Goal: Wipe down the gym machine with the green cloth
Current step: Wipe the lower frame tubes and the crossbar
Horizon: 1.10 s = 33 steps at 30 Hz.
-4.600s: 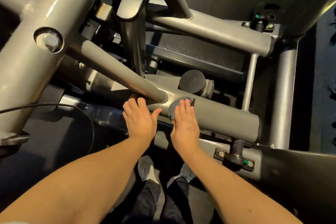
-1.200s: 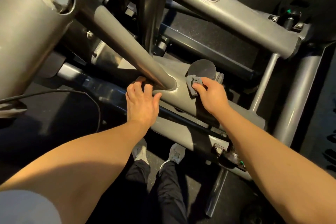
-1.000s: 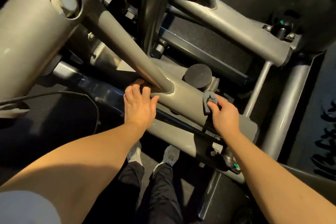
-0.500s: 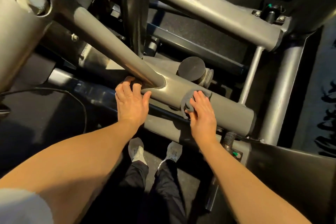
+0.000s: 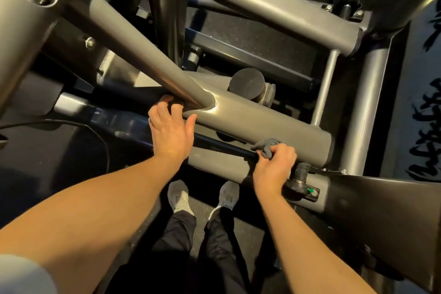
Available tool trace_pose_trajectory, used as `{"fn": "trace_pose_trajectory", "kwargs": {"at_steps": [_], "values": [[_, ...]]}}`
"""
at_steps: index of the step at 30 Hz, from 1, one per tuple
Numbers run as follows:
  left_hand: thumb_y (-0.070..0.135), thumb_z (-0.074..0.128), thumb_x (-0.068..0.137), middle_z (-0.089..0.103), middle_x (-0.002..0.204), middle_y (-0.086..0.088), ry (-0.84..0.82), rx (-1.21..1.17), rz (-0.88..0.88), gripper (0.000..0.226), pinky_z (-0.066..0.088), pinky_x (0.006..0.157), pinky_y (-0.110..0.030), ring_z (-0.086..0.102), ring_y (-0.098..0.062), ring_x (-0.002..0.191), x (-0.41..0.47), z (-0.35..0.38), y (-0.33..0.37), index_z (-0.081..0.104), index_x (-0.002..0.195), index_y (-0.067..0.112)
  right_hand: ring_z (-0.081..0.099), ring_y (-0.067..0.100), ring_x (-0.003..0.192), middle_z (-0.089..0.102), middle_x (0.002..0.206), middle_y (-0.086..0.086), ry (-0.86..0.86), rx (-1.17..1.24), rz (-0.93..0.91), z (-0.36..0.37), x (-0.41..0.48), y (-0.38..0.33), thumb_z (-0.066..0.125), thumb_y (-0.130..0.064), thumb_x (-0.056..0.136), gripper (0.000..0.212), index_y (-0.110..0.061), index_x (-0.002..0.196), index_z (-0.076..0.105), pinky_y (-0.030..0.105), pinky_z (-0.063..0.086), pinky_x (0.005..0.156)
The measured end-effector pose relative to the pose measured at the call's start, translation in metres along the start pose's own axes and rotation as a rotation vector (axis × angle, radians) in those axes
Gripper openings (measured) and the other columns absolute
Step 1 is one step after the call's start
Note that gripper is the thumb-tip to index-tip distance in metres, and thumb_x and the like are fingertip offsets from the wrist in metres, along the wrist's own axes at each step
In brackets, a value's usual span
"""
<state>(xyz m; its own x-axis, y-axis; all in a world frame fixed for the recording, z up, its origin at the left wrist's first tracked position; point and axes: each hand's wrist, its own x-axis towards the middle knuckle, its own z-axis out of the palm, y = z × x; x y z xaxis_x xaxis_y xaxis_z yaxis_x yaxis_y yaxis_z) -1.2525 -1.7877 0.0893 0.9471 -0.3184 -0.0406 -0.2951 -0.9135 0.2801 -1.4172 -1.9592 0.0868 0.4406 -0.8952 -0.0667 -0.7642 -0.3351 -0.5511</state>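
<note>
A grey steel gym machine fills the view; its thick horizontal tube runs from centre to right. My right hand grips a bunched cloth, which looks grey in this dim light, and holds it against the tube's lower front near its right end. My left hand rests flat with straight fingers on the tube's left part, just below the weld where a diagonal tube joins it.
A round black end cap sits behind the tube. A threaded rubber stop stands just right of my right hand. A black panel lies at lower right, a cable at left, my shoes below.
My right hand has slid the cloth rightward and down along the tube, from its middle to the lower front near the end, and now bunches it. My left hand has stayed put.
</note>
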Motion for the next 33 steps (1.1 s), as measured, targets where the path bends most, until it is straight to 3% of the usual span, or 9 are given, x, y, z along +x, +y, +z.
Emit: {"fn": "trace_pose_trajectory", "kwargs": {"at_steps": [4, 9, 12, 14, 18, 23, 26, 30, 33], "values": [[0.045, 0.055, 0.1, 0.043, 0.128, -0.018, 0.031, -0.031, 0.008, 0.036, 0.045, 0.103, -0.05, 0.039, -0.036, 0.122, 0.001, 0.002, -0.001, 0.048, 0.115, 0.013, 0.036, 0.006, 0.091, 0.049, 0.096, 0.0, -0.067, 0.087, -0.051, 0.043, -0.018, -0.061, 0.075, 0.006, 0.081, 0.023, -0.011, 0.087, 0.06, 0.013, 0.036, 0.073], [0.043, 0.065, 0.093, 0.045, 0.123, -0.012, -0.011, -0.176, -0.07, 0.036, 0.04, 0.101, -0.046, 0.038, -0.029, 0.116, 0.005, -0.007, 0.008, 0.052, 0.116, 0.018, 0.046, 0.012, 0.103, 0.054, 0.103, -0.001, -0.226, 0.072, -0.164, 0.062, -0.032, -0.104, 0.078, -0.011, 0.086, 0.016, -0.014, 0.093, 0.064, 0.023, 0.038, 0.071], [0.034, 0.065, 0.094, 0.043, 0.124, 0.001, -0.005, -0.431, -0.198, 0.028, 0.032, 0.102, -0.035, 0.038, -0.016, 0.117, 0.003, -0.02, 0.008, 0.055, 0.117, 0.023, 0.052, 0.011, 0.108, 0.057, 0.111, 0.001, -0.313, 0.244, -0.197, 0.054, -0.035, -0.113, 0.076, -0.009, 0.087, 0.017, -0.011, 0.102, 0.067, 0.015, 0.037, 0.082], [0.032, 0.065, 0.095, 0.047, 0.121, 0.007, -0.029, -0.72, -0.315, 0.023, 0.041, 0.095, -0.028, 0.049, -0.011, 0.113, -0.009, -0.029, 0.005, 0.057, 0.116, 0.026, 0.056, 0.011, 0.104, 0.059, 0.111, 0.0, -0.353, 0.352, -0.186, 0.043, -0.039, -0.119, 0.072, -0.004, 0.088, 0.018, -0.012, 0.104, 0.067, 0.01, 0.039, 0.084], [0.026, 0.067, 0.098, 0.068, 0.112, 0.002, -0.281, -1.175, -0.524, 0.03, 0.053, 0.078, -0.016, 0.068, -0.006, 0.1, -0.037, -0.041, 0.01, 0.059, 0.126, 0.021, 0.062, -0.002, 0.094, 0.068, 0.106, -0.006, -0.581, 0.462, -0.119, 0.025, -0.045, -0.123, 0.064, 0.002, 0.092, 0.027, -0.019, 0.107, 0.07, 0.001, 0.042, 0.077], [0.027, 0.069, 0.096, 0.072, 0.104, 0.003, -0.239, -1.133, -0.601, 0.026, 0.052, 0.069, -0.012, 0.069, 0.004, 0.086, -0.046, -0.05, 0.003, 0.065, 0.12, 0.017, 0.066, -0.011, 0.092, 0.072, 0.103, -0.014, -0.807, 0.533, -0.146, 0.012, -0.041, -0.123, 0.053, 0.008, 0.096, 0.038, -0.017, 0.114, 0.074, 0.007, 0.049, 0.082], [0.023, 0.064, 0.099, 0.07, 0.097, 0.003, -0.147, -1.085, -0.644, 0.016, 0.05, 0.06, -0.009, 0.067, 0.006, 0.077, -0.042, -0.058, 0.004, 0.065, 0.112, 0.015, 0.07, 0.002, 0.092, 0.075, 0.1, -0.008, -0.697, 0.564, -0.132, 0.004, -0.032, -0.121, 0.053, 0.004, 0.097, 0.031, -0.014, 0.106, 0.075, 0.022, 0.055, 0.087], [0.029, 0.063, 0.099, 0.065, 0.113, -0.002, 0.187, -1.048, -0.718, 0.013, 0.055, 0.088, -0.027, 0.065, -0.014, 0.103, -0.008, -0.06, -0.011, 0.062, 0.111, 0.025, 0.051, 0.008, 0.124, 0.062, 0.132, -0.001, -0.386, 0.272, -0.359, 0.005, 0.002, -0.117, 0.058, -0.006, 0.098, 0.032, -0.017, 0.127, 0.068, 0.025, 0.037, 0.111], [0.032, 0.06, 0.101, 0.054, 0.137, -0.009, 0.288, -0.947, -0.717, 0.028, 0.049, 0.097, -0.033, 0.056, -0.023, 0.123, 0.028, -0.062, -0.018, 0.063, 0.123, 0.014, 0.033, 0.028, 0.145, 0.043, 0.155, 0.009, -0.412, -0.005, -0.487, 0.017, 0.023, -0.125, 0.059, -0.014, 0.1, 0.042, -0.015, 0.142, 0.058, 0.045, 0.027, 0.119]]}}
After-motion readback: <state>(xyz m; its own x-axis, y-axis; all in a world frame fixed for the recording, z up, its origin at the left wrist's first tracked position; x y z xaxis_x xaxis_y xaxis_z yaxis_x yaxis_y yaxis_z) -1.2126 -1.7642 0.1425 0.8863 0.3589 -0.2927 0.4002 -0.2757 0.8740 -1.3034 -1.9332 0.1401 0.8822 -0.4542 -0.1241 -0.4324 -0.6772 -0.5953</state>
